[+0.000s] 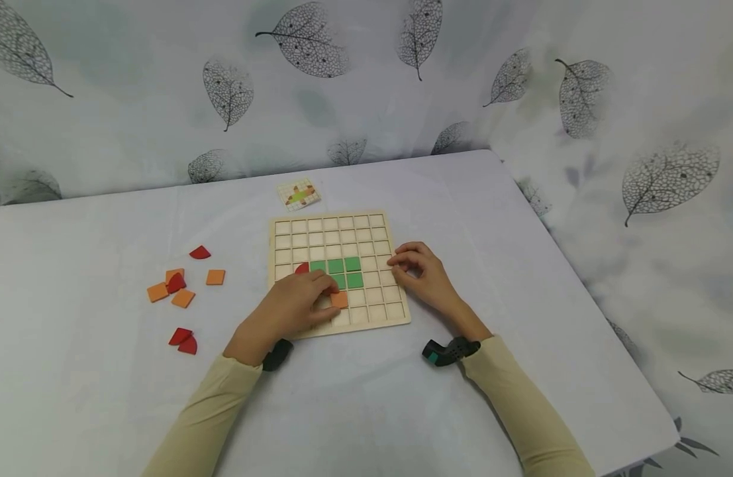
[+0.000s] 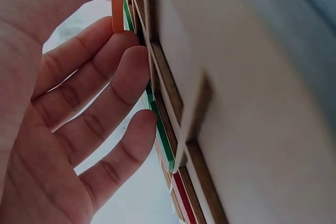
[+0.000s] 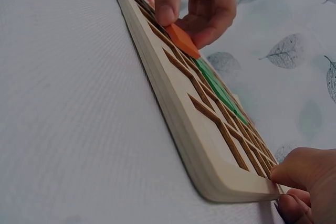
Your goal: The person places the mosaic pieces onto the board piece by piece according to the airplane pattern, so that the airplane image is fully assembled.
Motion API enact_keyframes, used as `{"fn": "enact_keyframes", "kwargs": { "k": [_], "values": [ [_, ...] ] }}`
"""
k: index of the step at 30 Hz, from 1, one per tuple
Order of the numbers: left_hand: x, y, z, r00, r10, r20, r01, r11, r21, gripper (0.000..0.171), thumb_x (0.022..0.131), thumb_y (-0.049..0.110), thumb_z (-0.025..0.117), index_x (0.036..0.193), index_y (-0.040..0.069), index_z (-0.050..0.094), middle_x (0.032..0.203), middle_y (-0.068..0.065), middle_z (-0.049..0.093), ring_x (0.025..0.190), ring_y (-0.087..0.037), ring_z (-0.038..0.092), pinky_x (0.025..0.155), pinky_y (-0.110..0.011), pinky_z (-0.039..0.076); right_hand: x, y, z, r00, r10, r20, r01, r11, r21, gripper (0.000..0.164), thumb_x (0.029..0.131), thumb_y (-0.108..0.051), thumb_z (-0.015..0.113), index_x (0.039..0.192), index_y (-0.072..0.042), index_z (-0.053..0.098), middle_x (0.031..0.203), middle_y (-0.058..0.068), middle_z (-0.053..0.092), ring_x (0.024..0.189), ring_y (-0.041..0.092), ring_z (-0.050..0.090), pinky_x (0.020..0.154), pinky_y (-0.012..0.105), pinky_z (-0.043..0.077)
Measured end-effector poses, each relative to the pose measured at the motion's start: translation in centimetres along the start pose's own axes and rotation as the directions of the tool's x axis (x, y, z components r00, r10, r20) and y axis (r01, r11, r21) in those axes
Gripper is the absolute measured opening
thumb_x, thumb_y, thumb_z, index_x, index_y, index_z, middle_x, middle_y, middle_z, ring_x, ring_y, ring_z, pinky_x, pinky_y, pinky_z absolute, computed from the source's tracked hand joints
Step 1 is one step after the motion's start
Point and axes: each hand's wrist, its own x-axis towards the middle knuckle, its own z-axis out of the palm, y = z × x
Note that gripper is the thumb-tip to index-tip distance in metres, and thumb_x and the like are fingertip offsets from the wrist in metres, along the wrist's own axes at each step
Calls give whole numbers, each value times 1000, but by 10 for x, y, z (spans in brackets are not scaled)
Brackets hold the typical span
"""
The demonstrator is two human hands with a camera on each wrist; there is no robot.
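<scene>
My left hand [image 1: 294, 301] pinches an orange square tile [image 1: 339, 300] between thumb and fingers, low over the wooden grid board [image 1: 375, 299]. In the right wrist view the orange tile [image 3: 181, 41] is tilted above the grid. Several green square tiles [image 1: 353, 264] sit in the board's middle cells, with a red quarter-round tile [image 1: 302, 268] to their left, partly hidden by the left hand. At the board's right edge, my right hand [image 1: 424, 273] holds the rim; its fingertips [image 3: 281, 174] lie on the rim in the right wrist view.
Left of the board lie loose orange square tiles [image 1: 215, 277] and red quarter-round tiles [image 1: 200, 252], some overlapping. A small pattern card [image 1: 298, 194] rests behind the board. The white-covered table [image 1: 354, 404] meets a leaf-print cloth [image 1: 366, 106] at its back.
</scene>
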Motion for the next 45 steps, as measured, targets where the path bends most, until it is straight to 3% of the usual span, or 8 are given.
{"fn": "enact_keyframes", "kwargs": {
  "k": [26,33,39,45],
  "values": [
    [-2,0,-5,999,37,27,-36,999,-25,11,89,19,69,96,10,70,94,1,67,85,-15,63,77,-33,53,-1,-3,1,1000,4,-3,-4,1000,-20,15,87,10,63,101,12,68,118,31,53,89,33,57,82,37,48],
    [-3,-3,-8,996,84,-15,-84,995,-50,8,89,12,67,96,9,70,89,1,65,79,-12,59,74,-30,51,0,-3,2,1000,-10,-3,10,1000,-17,14,87,10,63,101,13,68,117,31,53,88,33,57,81,32,48],
    [-5,-7,-14,997,75,-18,-76,996,-52,8,90,12,66,96,10,71,90,1,65,79,-14,59,77,-32,51,1,-3,2,1000,-12,-7,12,1000,-25,14,87,9,63,101,12,68,117,30,54,88,33,57,80,27,47],
    [-9,-16,-22,995,87,-55,-89,995,-34,8,88,12,70,95,8,70,90,-1,66,80,-15,62,78,-34,51,1,-2,3,1000,-8,-6,7,1000,-28,15,87,10,63,101,12,68,117,30,54,88,34,57,81,29,47]
  ]
}}
